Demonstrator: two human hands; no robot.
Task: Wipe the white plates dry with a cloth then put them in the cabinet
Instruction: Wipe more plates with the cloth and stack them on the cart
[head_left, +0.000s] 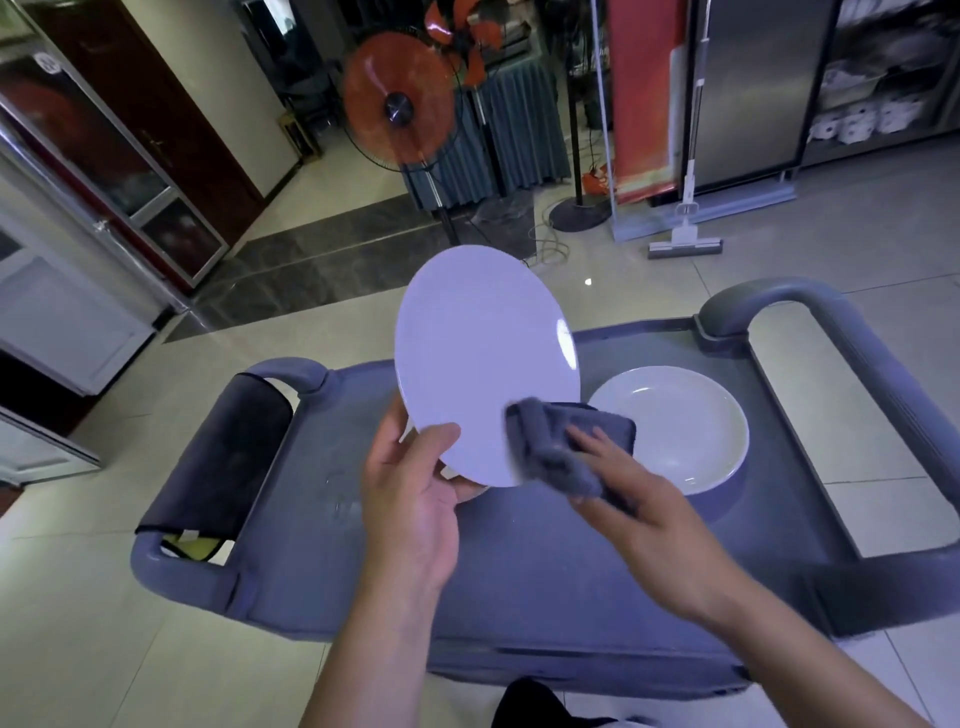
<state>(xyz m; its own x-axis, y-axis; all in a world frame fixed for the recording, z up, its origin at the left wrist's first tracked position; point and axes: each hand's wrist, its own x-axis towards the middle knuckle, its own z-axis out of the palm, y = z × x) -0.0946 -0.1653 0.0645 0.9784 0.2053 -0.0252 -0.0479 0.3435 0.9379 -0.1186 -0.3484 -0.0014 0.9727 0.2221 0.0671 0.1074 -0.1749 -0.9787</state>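
Item: white plate (483, 358), held tilted on edge above the grey cart (519, 561), its lower rim in the left hand (415, 499). Thumb lies on the near face, fingers curl behind; the grip takes the rim only.

Item: grey cloth (566, 447), bunched at the plate's lower right edge, clutched by the right hand (639, 499) with fingers wrapped over it and pressed to the plate.

Item: second white plate (675, 426), flat on the cart top, just right of and below the held plate. Whether it is dry cannot be told.

Risks, as judged:
- A damp rim held by one edge may slip if the cloth hand pushes hard; the plate would likely drop onto the cart or the plate beneath.
- The held plate's lower edge hangs near the resting plate; a swing to the right could knock the two together.
- The back face is not visible; it may go unwiped.

Surroundings: dark cloth (228, 457) draped over the cart's left handle; orange fan (400, 98) on a stand beyond; mop (685, 244) and trailing floor cables (550, 244) ahead on the tiles, possible trip points when carrying. A glass-fronted cabinet (104, 156) stands far left, the cart between it and the person.
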